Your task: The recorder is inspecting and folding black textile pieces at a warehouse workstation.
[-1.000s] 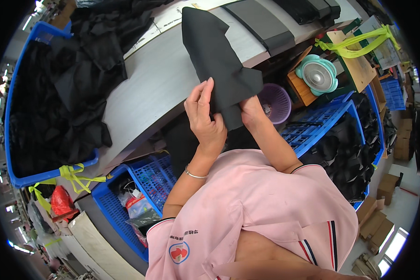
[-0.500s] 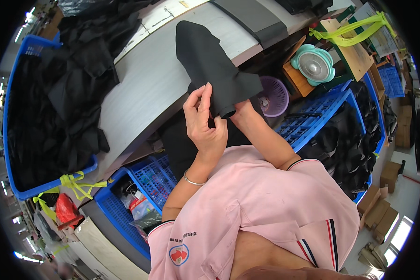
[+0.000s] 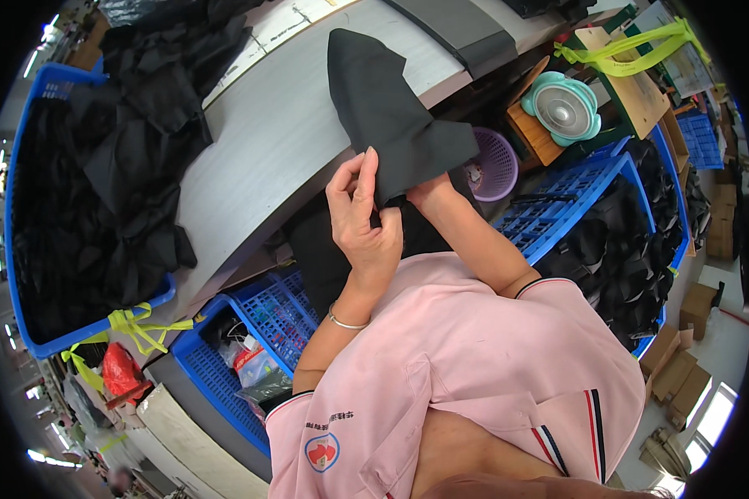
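A black cut piece of fabric (image 3: 391,116) extends over the near edge of the grey worktable, its pointed far end above the tabletop. My left hand (image 3: 364,218) is closed at the fabric's near left edge, its thumb and fingers curled around the border. Underneath the near right part, my right hand (image 3: 429,193) holds the cloth from below, and its fingers are hidden. A short side flap of the fabric juts out to the right over my right wrist.
A blue crate (image 3: 37,337) heaped with black fabric stands left of the worktable (image 3: 250,158). Below it sits another blue basket (image 3: 225,374) with bags. To the right are a purple basket (image 3: 496,166), a teal fan (image 3: 564,108) and a blue crate (image 3: 558,218) of black pieces.
The fabric's far end has swung slightly right, and its rolled near edge has flattened out of sight. My right hand has shifted a little right; my left hand stays nearly in place.
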The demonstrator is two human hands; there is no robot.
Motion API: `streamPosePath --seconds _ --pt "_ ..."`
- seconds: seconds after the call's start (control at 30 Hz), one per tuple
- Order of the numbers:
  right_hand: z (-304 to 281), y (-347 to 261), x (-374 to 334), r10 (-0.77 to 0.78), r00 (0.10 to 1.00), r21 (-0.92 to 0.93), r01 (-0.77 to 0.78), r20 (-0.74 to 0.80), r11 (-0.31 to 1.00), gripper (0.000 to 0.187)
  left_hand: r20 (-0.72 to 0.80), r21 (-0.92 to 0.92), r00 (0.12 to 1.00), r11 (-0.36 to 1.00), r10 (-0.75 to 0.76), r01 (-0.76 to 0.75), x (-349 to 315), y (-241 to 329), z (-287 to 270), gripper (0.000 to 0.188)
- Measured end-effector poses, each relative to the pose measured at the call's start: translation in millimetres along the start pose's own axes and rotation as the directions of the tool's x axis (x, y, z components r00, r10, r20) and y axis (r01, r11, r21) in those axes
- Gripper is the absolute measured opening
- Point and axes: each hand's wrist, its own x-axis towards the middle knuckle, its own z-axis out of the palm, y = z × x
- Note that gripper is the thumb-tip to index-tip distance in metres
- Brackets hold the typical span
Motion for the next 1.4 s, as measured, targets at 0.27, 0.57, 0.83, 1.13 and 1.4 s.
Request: streamPosePath --seconds 0.27,0.57,0.83,1.13,1.4 --pt "-41 34 44 -0.196 0.964 -0.468 0.258 0.178 0.845 0.032 0.034 0.031 0.995 0.995 0.095 -0.096 2 -8 -12 0.073" --pt "-20 22 48 -0.325 0.849 -0.906 0.361 0.417 -0.219 0.055 -0.023 0.078 0.999 0.997 -0.023 0.025 1 -39 -22 0.044" --pt "-13 4 58 0.116 0.879 -0.733 0.305 0.462 0.607 0.033 -0.192 -0.3 0.879 0.879 -0.435 0.37 -7 -97 -34 0.037" --pt "3 66 47 -0.229 0.663 -0.651 0.503 0.713 -0.569 0.025 0.303 -0.693 0.608 0.268 -0.734 0.669 -28 -137 1 0.018" --pt "-2 59 57 -0.116 0.592 -0.523 0.584 0.798 -0.62 0.037 0.451 -0.646 0.487 0.104 -0.748 0.756 -19 -131 9 0.021"
